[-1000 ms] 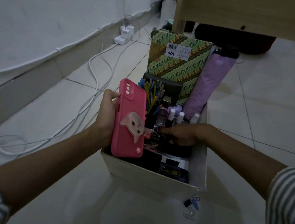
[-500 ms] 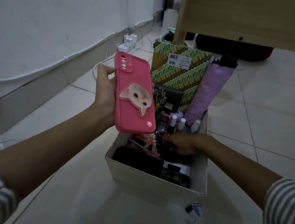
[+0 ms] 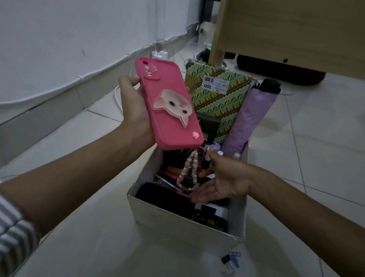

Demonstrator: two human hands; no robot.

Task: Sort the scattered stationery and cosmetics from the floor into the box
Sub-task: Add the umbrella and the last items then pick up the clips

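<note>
My left hand [image 3: 135, 107] grips a pink phone case [image 3: 168, 106] with a cat face on it, held tilted above the box's far left corner. A pink beaded strap [image 3: 188, 172] dangles from the case's lower end into the box. The cardboard box [image 3: 186, 224] stands on the tiled floor, packed with dark cases, small bottles and pens. My right hand [image 3: 221, 182] hovers palm-up over the middle of the box, fingers spread and straight beside the strap, holding nothing. A green patterned book [image 3: 221, 94] and a folded purple umbrella [image 3: 247, 122] stand at the box's far end.
Binder clips and paper clips [image 3: 231, 264] lie on the floor by the box's near right corner. White cables [image 3: 54, 88] run along the wall at left to a power strip [image 3: 159, 53]. A wooden furniture leg [image 3: 219, 41] rises behind the box.
My left hand has lifted the pink case up out of the box, pulling the beaded strap free. My right hand turned palm-up and opened beside the strap.
</note>
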